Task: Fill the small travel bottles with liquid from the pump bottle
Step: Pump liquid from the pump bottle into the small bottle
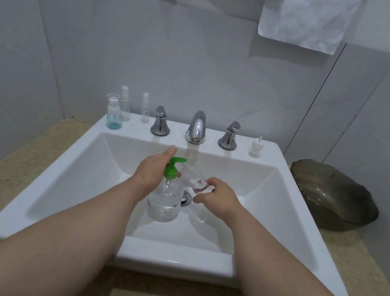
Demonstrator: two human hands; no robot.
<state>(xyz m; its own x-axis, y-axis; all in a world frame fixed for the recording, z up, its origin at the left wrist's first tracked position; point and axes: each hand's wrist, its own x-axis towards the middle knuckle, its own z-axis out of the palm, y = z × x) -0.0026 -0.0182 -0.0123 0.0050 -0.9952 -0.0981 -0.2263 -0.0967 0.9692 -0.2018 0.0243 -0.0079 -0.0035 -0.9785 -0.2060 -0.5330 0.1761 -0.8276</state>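
While the left hand [152,173] grips the part-full pump bottle [164,203], the right hand [219,198] pinches a travel bottle [193,174].

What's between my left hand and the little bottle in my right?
In the head view, the green pump head sits between the left hand and the small bottle.

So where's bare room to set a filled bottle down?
Bare: the front rim of the sink and the counter left of it. Crowded: the back ledge with three small bottles, taps and a white cap; the basin middle, with left hand on pump bottle, right hand holding a clear bottle.
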